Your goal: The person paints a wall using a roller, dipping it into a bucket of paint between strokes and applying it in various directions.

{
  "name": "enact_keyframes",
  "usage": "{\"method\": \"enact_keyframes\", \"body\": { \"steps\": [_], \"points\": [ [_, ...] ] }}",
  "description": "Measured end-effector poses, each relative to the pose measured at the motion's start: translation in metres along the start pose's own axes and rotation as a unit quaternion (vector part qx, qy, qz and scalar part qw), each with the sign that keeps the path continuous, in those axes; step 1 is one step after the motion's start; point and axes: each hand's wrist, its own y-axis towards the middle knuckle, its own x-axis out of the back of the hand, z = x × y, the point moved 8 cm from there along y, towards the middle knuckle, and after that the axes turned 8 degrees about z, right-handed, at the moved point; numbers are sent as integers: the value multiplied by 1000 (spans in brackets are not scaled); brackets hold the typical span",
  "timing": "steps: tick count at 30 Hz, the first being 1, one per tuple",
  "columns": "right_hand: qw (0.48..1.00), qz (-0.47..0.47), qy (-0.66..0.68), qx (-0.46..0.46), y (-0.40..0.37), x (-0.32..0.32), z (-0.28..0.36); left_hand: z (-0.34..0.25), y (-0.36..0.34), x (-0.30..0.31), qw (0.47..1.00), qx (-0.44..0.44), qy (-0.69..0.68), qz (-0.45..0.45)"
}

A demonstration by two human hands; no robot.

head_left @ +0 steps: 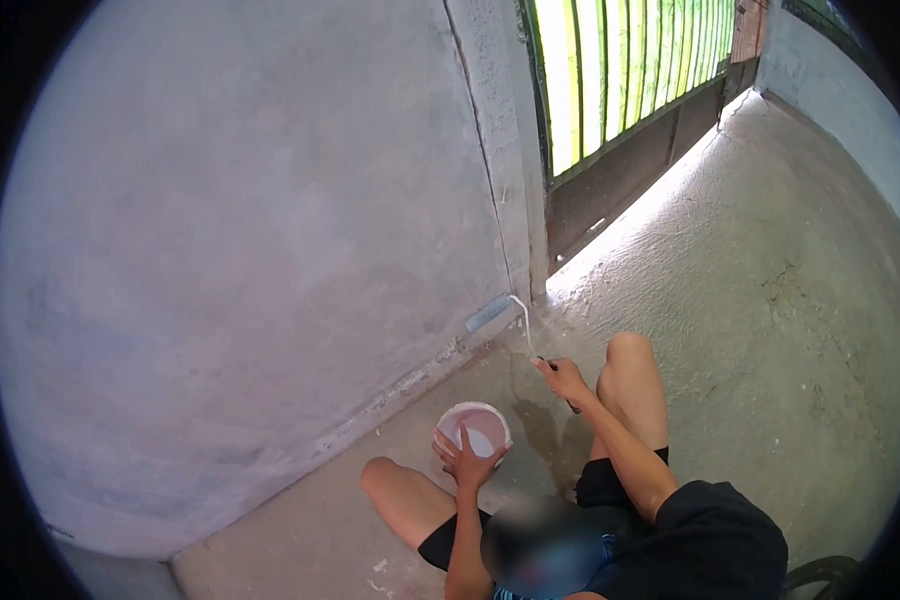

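Note:
A paint roller [489, 313] rests against the lower part of the grey-white wall [270, 200], near the corner by the gate. My right hand [564, 382] is closed around its dark handle, from which a white bent wire frame runs up to the roller sleeve. On the floor between my knees is a round white paint tub [475, 410] with whitish paint in the bottom. My left hand [464, 461] grips the tub's near rim, its fingers reaching over the edge to the inside.
A dark metal gate [635, 150] with vertical bars stands past the wall's end, bright light coming through. Concrete floor [770, 300] extends to the right, up to another pale wall [840, 110]. A dark curved object [822, 575] lies at the lower right.

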Motion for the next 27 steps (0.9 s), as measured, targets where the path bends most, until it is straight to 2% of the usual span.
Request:
{"method": "enact_keyframes", "body": {
  "steps": [7, 12, 16, 18, 21, 22, 24, 25, 27],
  "points": [
    [994, -35, 83, 62, -13, 30, 38, 4, 0, -4, 1000, 13, -13, 18],
    [987, 12, 159, -2, -11, 27, 27, 4, 0, -5, 1000, -1, -4, 6],
    [991, 18, 121, -45, -3, 25, 5, 2, -2, -3, 1000, 5, -5, 13],
    [997, 17, 46, -52, 2, 26, 1, 0, 0, -3, 1000, 3, -10, 13],
    [994, 20, 89, -65, 0, 23, -1, 3, 1, -3, 1000, 5, 3, 5],
    [994, 22, 88, -62, -1, 21, -1, 3, 1, -4, 1000, 7, 0, 7],
    [998, -25, 48, 17, -6, 24, 15, 5, 1, -3, 1000, 9, -2, 9],
    [998, -24, 48, 18, -5, 24, 20, 3, 0, -2, 1000, 6, -3, 9],
    [992, -13, 121, 31, -6, 24, 24, 1, 1, -3, 1000, 8, -9, 12]
  ]
}}
